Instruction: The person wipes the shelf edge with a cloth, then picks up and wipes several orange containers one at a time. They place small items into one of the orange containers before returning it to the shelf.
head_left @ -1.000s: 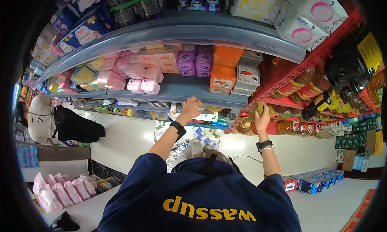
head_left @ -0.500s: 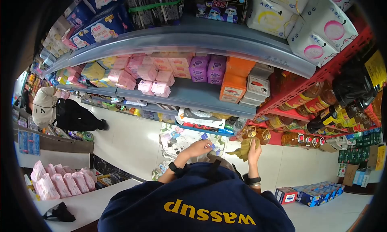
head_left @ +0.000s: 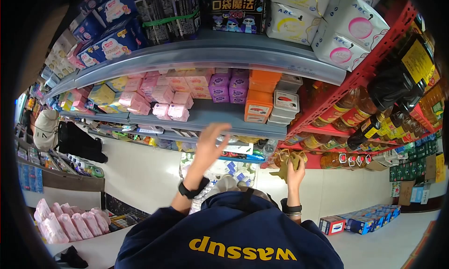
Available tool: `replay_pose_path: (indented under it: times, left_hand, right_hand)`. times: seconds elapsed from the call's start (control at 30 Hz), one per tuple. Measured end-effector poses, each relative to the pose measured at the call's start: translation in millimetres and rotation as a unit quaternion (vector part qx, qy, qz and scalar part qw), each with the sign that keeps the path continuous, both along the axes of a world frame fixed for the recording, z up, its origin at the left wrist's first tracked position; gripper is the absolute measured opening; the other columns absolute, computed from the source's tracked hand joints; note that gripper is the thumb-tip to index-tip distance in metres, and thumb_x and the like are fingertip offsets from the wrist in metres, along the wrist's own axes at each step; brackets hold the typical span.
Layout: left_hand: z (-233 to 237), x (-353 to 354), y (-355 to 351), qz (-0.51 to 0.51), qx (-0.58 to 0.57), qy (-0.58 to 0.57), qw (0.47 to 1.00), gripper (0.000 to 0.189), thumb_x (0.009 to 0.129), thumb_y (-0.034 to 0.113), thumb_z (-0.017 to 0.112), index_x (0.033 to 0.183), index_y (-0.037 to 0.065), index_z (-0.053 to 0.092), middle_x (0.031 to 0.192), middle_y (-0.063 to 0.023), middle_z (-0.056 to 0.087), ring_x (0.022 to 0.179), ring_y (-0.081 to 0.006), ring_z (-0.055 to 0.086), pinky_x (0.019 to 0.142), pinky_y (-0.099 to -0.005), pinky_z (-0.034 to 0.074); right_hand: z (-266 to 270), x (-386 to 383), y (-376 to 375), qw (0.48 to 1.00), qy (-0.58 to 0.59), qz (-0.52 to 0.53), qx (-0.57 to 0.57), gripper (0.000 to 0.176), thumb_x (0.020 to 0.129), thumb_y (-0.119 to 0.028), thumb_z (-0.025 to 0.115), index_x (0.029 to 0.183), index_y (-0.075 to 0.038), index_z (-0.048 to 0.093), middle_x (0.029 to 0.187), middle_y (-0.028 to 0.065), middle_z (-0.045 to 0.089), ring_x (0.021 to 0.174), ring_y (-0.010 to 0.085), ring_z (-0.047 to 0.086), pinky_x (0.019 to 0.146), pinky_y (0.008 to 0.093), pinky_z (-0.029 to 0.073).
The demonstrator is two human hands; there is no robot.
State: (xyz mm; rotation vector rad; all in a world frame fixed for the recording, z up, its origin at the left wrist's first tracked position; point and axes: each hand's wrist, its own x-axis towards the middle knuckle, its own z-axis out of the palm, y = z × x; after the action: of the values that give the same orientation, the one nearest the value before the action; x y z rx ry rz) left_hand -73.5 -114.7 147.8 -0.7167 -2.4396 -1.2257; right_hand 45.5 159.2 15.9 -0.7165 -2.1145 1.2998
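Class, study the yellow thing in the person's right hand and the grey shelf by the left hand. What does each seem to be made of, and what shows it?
The yellow cloth in the right hand looks like soft, matte fabric: it hangs in limp, crumpled folds. The grey shelf by the left hand seems painted metal, smooth with a dull sheen; plastic is possible.

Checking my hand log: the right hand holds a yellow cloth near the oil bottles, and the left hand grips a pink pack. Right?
No: the head view shows the left hand open and empty, gripping no pack. The right hand does hold the yellow cloth near the oil bottles.
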Motion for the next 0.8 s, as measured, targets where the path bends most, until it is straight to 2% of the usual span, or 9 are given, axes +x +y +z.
replay_pose_path:
  times: [0.13, 0.2, 0.3, 0.37, 0.43, 0.57, 0.63, 0.7, 0.8]
  left_hand:
    - [72, -56, -26, 0.076, -0.045, 0.235, 0.968, 0.027, 0.077, 0.012, 0.064, 0.103, 0.007, 0.059, 0.100, -0.0082, 0.057, 0.092, -0.0272, 0.053, 0.081, -0.0379, 0.041]
    - [108, -68, -30, 0.101, -0.060, 0.325, 0.938, 0.031, 0.076, 0.013, 0.065, 0.106, 0.010, 0.059, 0.101, -0.0062, 0.056, 0.090, -0.0258, 0.052, 0.079, -0.0384, 0.040]
    - [124, -87, -32, 0.122, -0.101, 0.374, 0.914, 0.036, 0.074, 0.016, 0.066, 0.110, 0.014, 0.059, 0.105, -0.0037, 0.054, 0.093, -0.0250, 0.051, 0.081, -0.0378, 0.039]
    - [126, -95, -32, 0.122, -0.112, 0.374, 0.913, 0.037, 0.074, 0.017, 0.067, 0.111, 0.016, 0.059, 0.106, -0.0032, 0.053, 0.095, -0.0246, 0.050, 0.083, -0.0379, 0.039]
    - [127, -99, -33, 0.123, -0.124, 0.372, 0.912, 0.038, 0.074, 0.018, 0.067, 0.111, 0.017, 0.059, 0.108, -0.0027, 0.053, 0.096, -0.0242, 0.050, 0.084, -0.0379, 0.038]
    - [127, -101, -34, 0.117, -0.129, 0.368, 0.913, 0.037, 0.073, 0.018, 0.067, 0.109, 0.017, 0.059, 0.110, -0.0025, 0.052, 0.099, -0.0243, 0.049, 0.086, -0.0385, 0.037]
    - [129, -100, -31, 0.115, -0.127, 0.362, 0.916, 0.036, 0.073, 0.017, 0.067, 0.107, 0.016, 0.059, 0.109, -0.0025, 0.052, 0.099, -0.0246, 0.049, 0.085, -0.0386, 0.037]
    - [130, -99, -30, 0.107, -0.119, 0.347, 0.924, 0.036, 0.072, 0.015, 0.067, 0.106, 0.015, 0.056, 0.108, -0.0028, 0.052, 0.100, -0.0254, 0.048, 0.086, -0.0388, 0.037]
    - [129, -98, -29, 0.102, -0.127, 0.343, 0.925, 0.036, 0.075, 0.015, 0.066, 0.108, 0.010, 0.052, 0.110, -0.0071, 0.052, 0.103, -0.0274, 0.048, 0.089, -0.0389, 0.035]
  right_hand:
    - [-17, 12, 10, 1.000, -0.015, -0.009, 0.021, 0.032, 0.077, -0.012, 0.062, 0.107, 0.000, 0.056, 0.097, 0.0170, 0.062, 0.091, 0.0280, 0.060, 0.082, 0.0343, 0.045]
    - [-13, 19, 9, 0.998, -0.044, -0.019, -0.035, 0.031, 0.076, -0.012, 0.061, 0.105, -0.001, 0.058, 0.096, 0.0163, 0.063, 0.090, 0.0280, 0.061, 0.081, 0.0348, 0.046]
    - [-22, 32, 13, 0.998, -0.055, -0.025, -0.018, 0.028, 0.076, -0.012, 0.061, 0.102, -0.002, 0.060, 0.095, 0.0154, 0.063, 0.089, 0.0270, 0.061, 0.080, 0.0346, 0.046]
    - [-25, 40, 16, 0.998, -0.063, -0.019, -0.021, 0.028, 0.076, -0.012, 0.060, 0.102, -0.002, 0.060, 0.095, 0.0150, 0.063, 0.088, 0.0265, 0.061, 0.080, 0.0341, 0.046]
    - [-31, 44, 19, 0.998, -0.052, -0.019, -0.004, 0.027, 0.080, -0.013, 0.060, 0.103, 0.000, 0.056, 0.086, 0.0134, 0.063, 0.077, 0.0185, 0.060, 0.070, 0.0310, 0.048]
    - [-20, 45, 20, 0.998, -0.068, -0.016, -0.001, 0.028, 0.080, -0.012, 0.060, 0.105, 0.000, 0.056, 0.086, 0.0137, 0.063, 0.077, 0.0187, 0.060, 0.070, 0.0315, 0.048]
    - [-4, 35, 20, 0.997, -0.072, -0.007, 0.004, 0.030, 0.079, -0.011, 0.060, 0.107, 0.000, 0.055, 0.090, 0.0143, 0.063, 0.082, 0.0210, 0.061, 0.075, 0.0320, 0.048]
    - [21, 11, 19, 0.996, -0.030, 0.020, 0.084, 0.033, 0.078, -0.009, 0.060, 0.110, 0.000, 0.054, 0.098, 0.0148, 0.061, 0.093, 0.0239, 0.059, 0.082, 0.0327, 0.045]
    - [92, -34, 2, 0.981, 0.083, 0.092, 0.146, 0.042, 0.074, -0.002, 0.059, 0.116, -0.002, 0.052, 0.113, 0.0157, 0.057, 0.106, 0.0270, 0.054, 0.092, 0.0341, 0.041]
